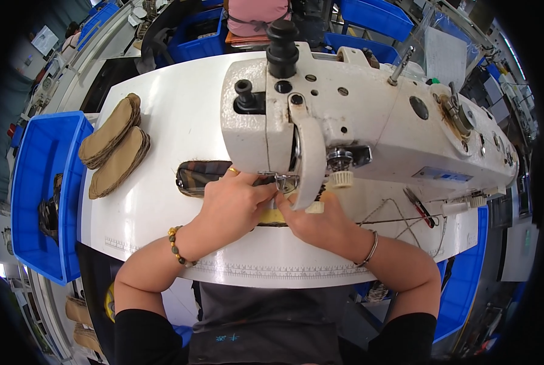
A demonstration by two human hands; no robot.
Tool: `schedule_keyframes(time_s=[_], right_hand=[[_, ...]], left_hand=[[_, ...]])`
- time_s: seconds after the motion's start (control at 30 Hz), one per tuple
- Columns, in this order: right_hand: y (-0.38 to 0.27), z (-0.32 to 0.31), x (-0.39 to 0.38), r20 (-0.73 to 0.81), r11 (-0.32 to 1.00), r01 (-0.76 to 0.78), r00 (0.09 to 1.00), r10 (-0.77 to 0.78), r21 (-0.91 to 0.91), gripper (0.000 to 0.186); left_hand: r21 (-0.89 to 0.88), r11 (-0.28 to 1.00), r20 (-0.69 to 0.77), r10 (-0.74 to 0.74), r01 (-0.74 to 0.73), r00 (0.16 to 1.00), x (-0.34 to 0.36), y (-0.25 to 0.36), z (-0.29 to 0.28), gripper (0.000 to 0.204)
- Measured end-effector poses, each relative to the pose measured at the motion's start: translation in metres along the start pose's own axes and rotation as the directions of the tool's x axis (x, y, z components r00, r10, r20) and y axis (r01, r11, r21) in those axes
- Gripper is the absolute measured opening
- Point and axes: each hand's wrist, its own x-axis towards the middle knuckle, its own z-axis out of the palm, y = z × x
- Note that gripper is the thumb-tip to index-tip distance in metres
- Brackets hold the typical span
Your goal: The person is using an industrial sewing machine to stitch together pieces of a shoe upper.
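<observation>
In the head view, the work looks to be midway: a dark brown-and-black plaid fabric piece with a rounded end [193, 176] lies on the white desk [168, 125] at the needle of a cream-white metal sewing machine [357, 115], and has not been taken away from it. How much stitching is done cannot be told, since both hands and the machine's head cover the needle area. A stack of tan sole-shaped pieces [111, 131] and a second tan stack [121, 164] wait at the far left, seemingly not yet used. Dark items [50, 210] lie in the blue plastic bin [71, 207] beside the desk; whether they are finished work is unclear.

The plaid piece's rounded end sticks out left of the left hand [235, 201], whose fingers reach over its near side toward the needle. The right hand [322, 220] is right of the needle, its bent fingers close to the left one's fingertips. A yellow strip [274, 216] shows between the hands. Both hands are drawn in narrow; whether either pinches the fabric or only presses it, I cannot tell.
</observation>
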Motion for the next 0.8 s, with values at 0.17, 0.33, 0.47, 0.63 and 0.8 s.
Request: schedule_keyframes(time_s=[0.17,0.33,0.47,0.63,0.8], right_hand=[[-0.002,0.008,0.002,-0.051,0.997,0.000,0.999,-0.004,-0.082,0.061],[-0.003,0.015,0.003,-0.060,1.000,-0.005,0.998,0.004,-0.011,0.061],[-0.002,0.013,0.000,-0.045,0.997,0.003,0.999,-0.007,-0.080,0.061],[0.002,0.006,-0.001,-0.076,0.998,-0.037,0.997,0.033,-0.053,0.056],[0.003,0.003,0.004,-0.283,0.982,-0.112,0.947,0.151,0.151,0.042]], left_hand=[[-0.027,1.000,-0.045,-0.010,0.008,0.999,-0.001,0.002,0.003,0.022],[-0.038,0.999,-0.066,-0.019,0.017,0.998,-0.001,0.002,0.005,0.019],[-0.046,0.999,-0.125,0.004,-0.009,0.992,0.000,0.000,0.009,0.019],[-0.046,0.999,-0.104,0.004,-0.009,0.995,0.002,0.000,0.009,0.021],[-0.036,0.999,-0.106,0.011,-0.014,0.994,-0.003,0.003,-0.006,0.024]])
